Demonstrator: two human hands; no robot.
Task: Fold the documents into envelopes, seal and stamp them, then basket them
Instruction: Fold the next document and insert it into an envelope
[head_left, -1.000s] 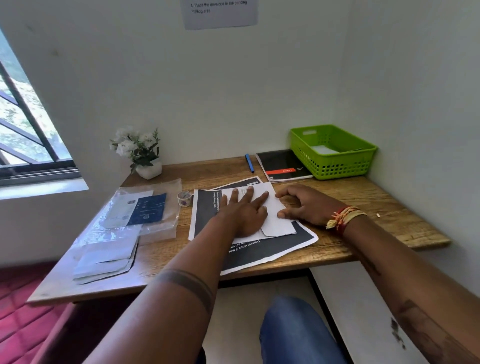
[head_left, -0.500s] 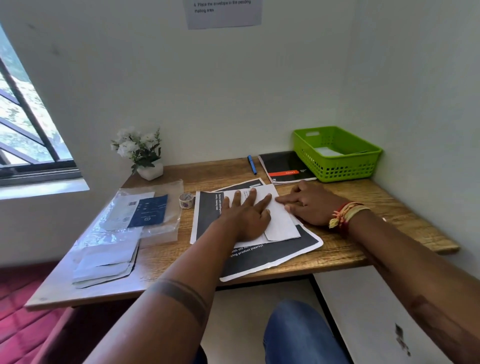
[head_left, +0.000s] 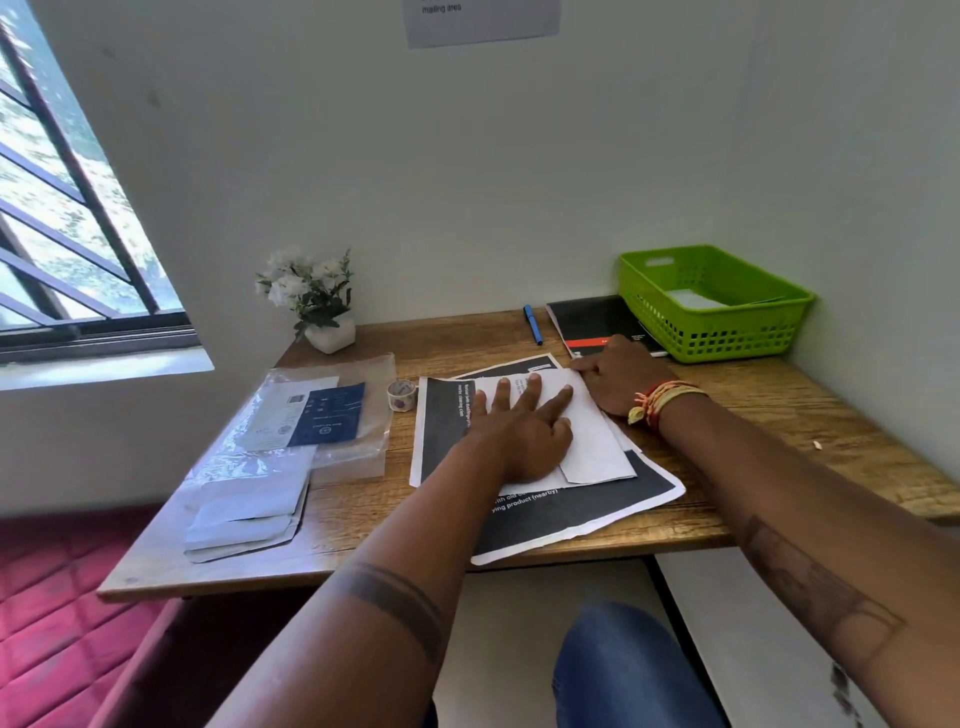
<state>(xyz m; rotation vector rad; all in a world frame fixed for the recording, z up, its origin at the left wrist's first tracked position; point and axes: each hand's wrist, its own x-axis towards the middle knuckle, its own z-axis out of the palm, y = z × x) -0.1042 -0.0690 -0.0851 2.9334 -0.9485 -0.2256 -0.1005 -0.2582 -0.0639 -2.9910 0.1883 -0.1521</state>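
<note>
Head view: folded white paper (head_left: 597, 441) lies mid-counter (head_left: 779, 410) on black-printed sheets (head_left: 587, 514). Judged light, thin, easily creased and prone to sliding; best pinched at a free edge or corner. Left hand (head_left: 519, 431) rests flat on it, fingers spread and straight. Right hand (head_left: 621, 374) touches its far corner, fingers loosely bent, nothing pinched. Green basket (head_left: 722, 332) stands at the far right.

Wall notice (head_left: 480, 18) cut off at top; basket (head_left: 727, 332) contents unclear.
</note>
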